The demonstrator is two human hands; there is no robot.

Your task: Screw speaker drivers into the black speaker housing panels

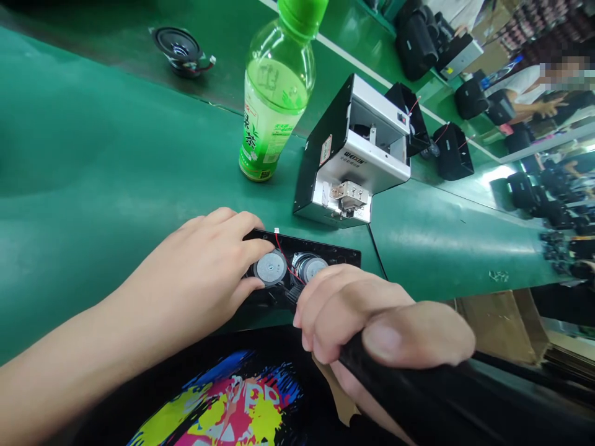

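Observation:
My left hand point(218, 260) grips the left end of a black speaker panel point(346, 255), its thumb and fingers around one round speaker magnet point(271, 267). A second round speaker magnet point(312, 269) sits beside it, partly behind my right hand. From between the two rises a thin red wire point(279, 241) with a small white connector. Wrapped around a thick black electric screwdriver point(418, 396), my right hand point(362, 303) is closed. The screwdriver's ridged front end points at the panel between the magnets; its tip is hidden.
Beyond the panel stand a green tea bottle point(274, 105) and a silver-and-black WEIXIN machine point(353, 155). A loose speaker point(179, 49) lies at the far left on the green table point(116, 167). Black speaker boxes point(453, 152) and a co-worker point(534, 93) are at the right. A cardboard box point(502, 322) stands lower right.

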